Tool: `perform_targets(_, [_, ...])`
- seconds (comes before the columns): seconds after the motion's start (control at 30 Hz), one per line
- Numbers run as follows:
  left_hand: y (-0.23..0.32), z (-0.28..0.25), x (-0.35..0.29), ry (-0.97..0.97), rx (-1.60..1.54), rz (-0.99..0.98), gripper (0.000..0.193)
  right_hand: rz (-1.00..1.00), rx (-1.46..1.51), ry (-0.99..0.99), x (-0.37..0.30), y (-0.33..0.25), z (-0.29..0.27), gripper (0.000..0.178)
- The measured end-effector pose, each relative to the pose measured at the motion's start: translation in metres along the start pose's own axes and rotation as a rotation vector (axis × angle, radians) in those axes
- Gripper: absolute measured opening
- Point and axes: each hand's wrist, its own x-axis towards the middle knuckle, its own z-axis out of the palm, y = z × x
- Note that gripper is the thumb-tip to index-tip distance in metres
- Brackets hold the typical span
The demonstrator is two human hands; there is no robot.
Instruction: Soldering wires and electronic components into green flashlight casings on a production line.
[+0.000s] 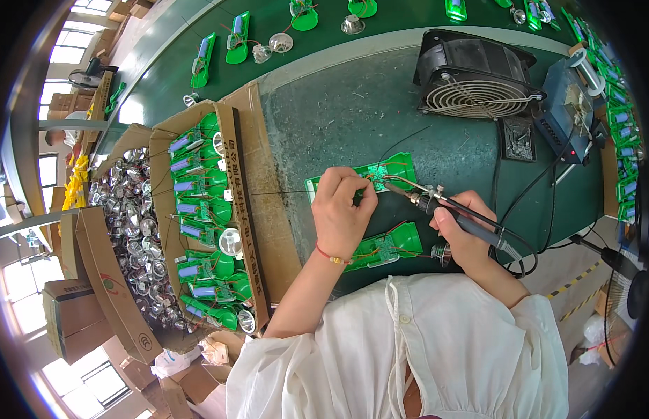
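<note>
My right hand (467,227) is wrapped around a soldering iron (471,225). Its tip, with a thin metal feed tube alongside, reaches the small circuit board (377,174) in a green plastic housing (402,166). My left hand (344,206) rests over the left part of that housing, thumb and forefinger pinched beside the board; what they hold is too small to make out. Thin red and dark wires run from the board. Nearer to me lies a second green housing (407,241) with its own board, wired to a small reflector lamp (441,254).
A carton (242,209) of green housings with blue cells stands left, beside a box of silvery reflectors (137,230). Behind are a black fan (471,73) and a blue soldering station (558,105) with a solder spool (588,73). More green assemblies (237,38) line the far bench; cables trail right.
</note>
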Motion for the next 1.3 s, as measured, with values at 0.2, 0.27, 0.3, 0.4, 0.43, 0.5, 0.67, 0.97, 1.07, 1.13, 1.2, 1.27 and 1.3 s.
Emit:
perform_targets(0.2, [0.004, 0.000, 0.000, -0.002, -0.049, -0.055, 0.013, -0.043, -0.010, -0.011, -0.004, -0.004, -0.006, 0.014])
perform_targets(0.27, [0.004, -0.001, 0.000, 0.006, -0.046, -0.048, 0.013, -0.035, 0.003, 0.015, -0.004, -0.005, -0.006, 0.015])
perform_targets(0.3, [0.004, 0.000, 0.000, 0.003, -0.055, -0.054, 0.013, -0.037, 0.004, 0.015, -0.005, -0.005, -0.007, 0.015])
perform_targets(0.4, [0.003, -0.001, 0.000, -0.001, -0.065, -0.054, 0.012, -0.009, 0.012, 0.020, -0.007, -0.002, -0.007, 0.015])
perform_targets(0.43, [0.003, -0.001, -0.001, -0.004, -0.067, -0.051, 0.012, -0.007, 0.013, 0.013, -0.007, -0.002, -0.008, 0.015])
perform_targets(0.5, [0.004, -0.001, -0.001, -0.005, -0.069, -0.053, 0.012, -0.007, 0.016, 0.007, -0.008, -0.002, -0.008, 0.015])
perform_targets(0.67, [0.007, -0.007, -0.003, -0.035, -0.061, -0.057, 0.012, -0.012, 0.013, 0.010, -0.011, -0.002, -0.011, 0.016])
perform_targets(0.97, [-0.012, -0.053, -0.024, 0.323, -0.479, -0.669, 0.014, -0.018, 0.061, 0.010, -0.011, -0.003, -0.023, 0.017])
perform_targets(1.07, [-0.006, -0.050, -0.010, 0.302, -0.353, -0.377, 0.014, 0.006, 0.065, 0.003, -0.009, -0.004, -0.021, 0.017])
perform_targets(1.13, [0.002, -0.049, 0.002, 0.096, -0.070, 0.021, 0.016, 0.009, 0.057, 0.000, -0.009, -0.004, -0.020, 0.017])
perform_targets(1.2, [0.006, -0.040, 0.011, -0.017, 0.064, 0.237, 0.019, 0.010, 0.047, 0.002, -0.008, -0.004, -0.019, 0.018])
perform_targets(1.27, [0.005, -0.030, 0.012, -0.024, 0.053, 0.280, 0.019, -0.005, 0.038, -0.016, -0.008, -0.003, -0.018, 0.017])
perform_targets(1.3, [0.005, -0.027, 0.012, -0.053, 0.060, 0.261, 0.018, -0.002, 0.035, -0.011, -0.007, -0.003, -0.018, 0.017])
